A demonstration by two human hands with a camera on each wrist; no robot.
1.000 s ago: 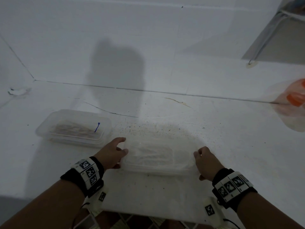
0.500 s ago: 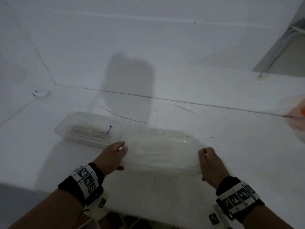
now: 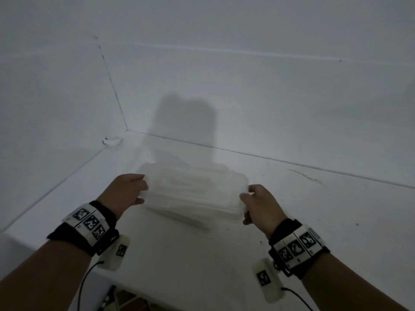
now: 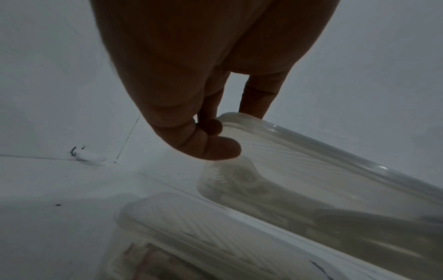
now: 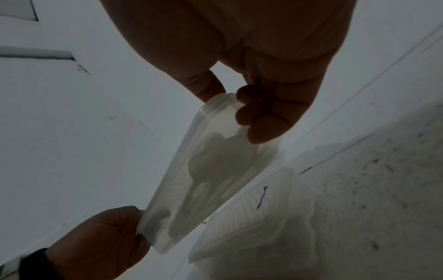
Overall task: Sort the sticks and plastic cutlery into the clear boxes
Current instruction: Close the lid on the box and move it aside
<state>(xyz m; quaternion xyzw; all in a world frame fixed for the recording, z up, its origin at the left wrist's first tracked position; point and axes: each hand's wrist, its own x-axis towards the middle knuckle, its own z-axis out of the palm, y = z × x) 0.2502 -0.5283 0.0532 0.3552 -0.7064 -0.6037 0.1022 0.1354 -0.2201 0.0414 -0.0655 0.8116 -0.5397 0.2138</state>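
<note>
Both hands hold a clear lidded box (image 3: pixel 195 191) by its short ends, lifted off the white table. White plastic cutlery (image 5: pixel 215 161) shows through its wall. My left hand (image 3: pixel 139 189) grips the left end, thumb under the rim and fingers (image 4: pixel 258 94) behind it. My right hand (image 3: pixel 249 198) grips the right end with curled fingers (image 5: pixel 258 117). A second clear box (image 4: pixel 191 236) with pale sticks and a blue mark (image 5: pixel 261 197) on its ribbed lid lies on the table just below the held one. In the head view it is mostly hidden.
The white table (image 3: pixel 314 221) meets white walls in a corner at the back left, where a small white lump (image 3: pixel 112 141) lies. A thin yellowish streak (image 3: pixel 305 176) marks the table at right. The table's front edge (image 3: pixel 157 295) is close to me.
The cutlery box has risen off the table and moved left and away, over the box of sticks. Both hands kept their grip on its ends.
</note>
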